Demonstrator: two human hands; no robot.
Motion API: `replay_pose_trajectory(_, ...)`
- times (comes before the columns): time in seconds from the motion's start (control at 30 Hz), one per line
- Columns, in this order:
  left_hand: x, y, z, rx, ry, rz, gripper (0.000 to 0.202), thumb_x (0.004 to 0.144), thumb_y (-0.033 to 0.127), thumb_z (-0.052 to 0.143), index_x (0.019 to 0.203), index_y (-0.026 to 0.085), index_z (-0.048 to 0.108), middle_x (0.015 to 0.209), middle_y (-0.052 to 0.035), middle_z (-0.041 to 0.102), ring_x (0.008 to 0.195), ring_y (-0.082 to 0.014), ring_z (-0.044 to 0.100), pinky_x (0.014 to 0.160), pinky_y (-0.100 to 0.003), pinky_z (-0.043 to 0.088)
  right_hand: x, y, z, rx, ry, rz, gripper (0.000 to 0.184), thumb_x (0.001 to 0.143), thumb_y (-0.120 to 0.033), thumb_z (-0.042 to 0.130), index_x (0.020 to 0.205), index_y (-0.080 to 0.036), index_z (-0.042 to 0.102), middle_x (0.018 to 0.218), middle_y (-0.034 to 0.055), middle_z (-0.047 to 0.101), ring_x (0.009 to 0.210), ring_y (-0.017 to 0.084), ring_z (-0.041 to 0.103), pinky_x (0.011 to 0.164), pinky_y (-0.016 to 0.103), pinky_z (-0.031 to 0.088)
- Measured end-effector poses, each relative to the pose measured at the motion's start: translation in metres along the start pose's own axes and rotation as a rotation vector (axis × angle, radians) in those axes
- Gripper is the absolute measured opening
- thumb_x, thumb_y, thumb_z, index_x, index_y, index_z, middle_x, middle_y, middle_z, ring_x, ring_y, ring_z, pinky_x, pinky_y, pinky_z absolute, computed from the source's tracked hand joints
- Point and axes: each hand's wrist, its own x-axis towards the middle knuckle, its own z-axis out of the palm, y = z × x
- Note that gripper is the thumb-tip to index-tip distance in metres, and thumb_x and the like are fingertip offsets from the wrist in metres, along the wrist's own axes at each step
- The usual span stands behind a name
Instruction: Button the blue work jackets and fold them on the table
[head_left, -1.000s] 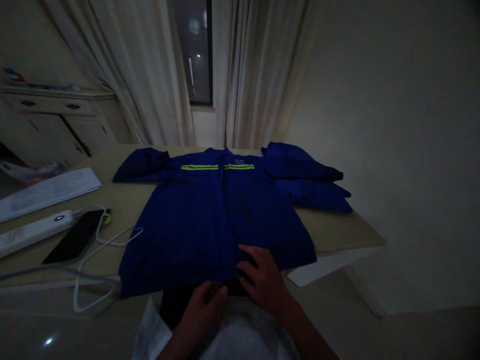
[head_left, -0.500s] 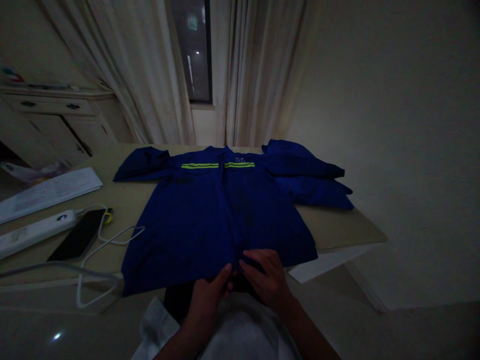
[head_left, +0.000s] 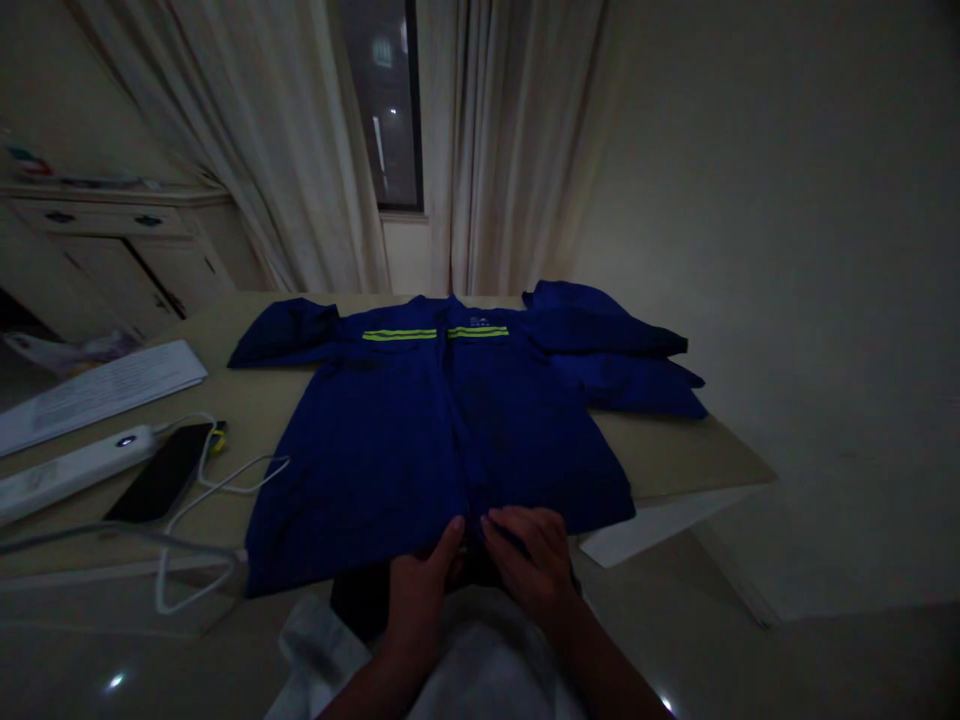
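Observation:
A dark blue work jacket [head_left: 375,440] with yellow-green chest stripes lies spread on the table, front side up, its collar away from me. Its hem hangs at the near table edge. My left hand [head_left: 427,575] pinches the hem just left of the front opening, thumb on top and fingers underneath, partly hidden. Just across the opening, my right hand [head_left: 532,555] grips the other front edge with bent fingers. The two hands are close together but apart. The zipper or fastening between them is too dark to make out.
On the left of the table [head_left: 652,455] lie a white power strip [head_left: 75,475], a black phone [head_left: 161,475], a white cable [head_left: 225,480] and printed papers [head_left: 105,390]. More folded blue cloth [head_left: 637,385] lies under the right sleeve. Curtains [head_left: 300,150] hang behind; a cabinet [head_left: 120,240] stands back left.
Both hands stay at the hem; the left thumb has shifted slightly up and the right fingers have drawn in a little. The jacket lies almost as before.

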Motion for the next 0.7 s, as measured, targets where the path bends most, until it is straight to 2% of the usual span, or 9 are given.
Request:
replay_pose_trajectory(0.13,-0.003,0.004,0.004,-0.059,0.047,-0.006,0.054,0.046,0.062,0.091,0.058,0.016,0.067,0.055,-0.0001,0.059,0.052,-0.0144,0.051,0.051,-0.027,0.044,-0.003,-0.001,0.002,-0.032,-0.001,0.008,0.026,0.096,-0.013,0.071,0.119,-0.023,0.074,0.103,0.0045,0.079,0.100,0.019,0.071,0.090,0.035,0.050)
replay_pose_trajectory(0.27,-0.002,-0.001,0.005,-0.017,0.040,-0.016,0.053,0.049,0.062,0.090,0.053,0.015,0.064,0.053,-0.0008,0.058,0.051,-0.0145,0.051,0.050,-0.028,0.043,-0.010,-0.003,0.005,-0.060,0.005,0.004,0.029,0.098,-0.014,0.069,0.125,-0.024,0.073,0.103,0.0042,0.079,0.101,0.018,0.071,0.093,0.035,0.048)
replay_pose_trajectory(0.4,0.000,-0.004,0.003,-0.008,0.068,0.014,0.051,0.050,0.059,0.090,0.063,0.013,0.072,0.058,-0.0027,0.062,0.056,-0.0182,0.058,0.053,-0.029,0.045,-0.017,-0.009,0.003,-0.102,-0.025,-0.009,0.034,0.105,-0.017,0.059,0.137,-0.022,0.067,0.108,0.0055,0.079,0.104,0.019,0.069,0.097,0.036,0.044)
replay_pose_trajectory(0.5,0.000,-0.004,0.003,-0.009,0.077,0.018,0.053,0.049,0.059,0.090,0.068,0.012,0.075,0.061,-0.0049,0.066,0.063,-0.0232,0.064,0.058,-0.032,0.050,-0.019,-0.013,0.001,-0.120,-0.062,0.024,0.038,0.107,-0.019,0.054,0.144,-0.025,0.062,0.109,0.0039,0.079,0.096,0.019,0.066,0.094,0.037,0.042)
replay_pose_trajectory(0.7,-0.001,-0.005,0.002,0.003,0.027,0.024,0.055,0.053,0.064,0.088,0.064,0.012,0.074,0.060,-0.0061,0.068,0.061,-0.0237,0.065,0.059,-0.033,0.052,-0.023,-0.019,0.007,-0.102,-0.066,0.106,0.044,0.108,-0.022,0.053,0.151,-0.033,0.056,0.107,0.0007,0.079,0.088,0.021,0.064,0.086,0.040,0.040)
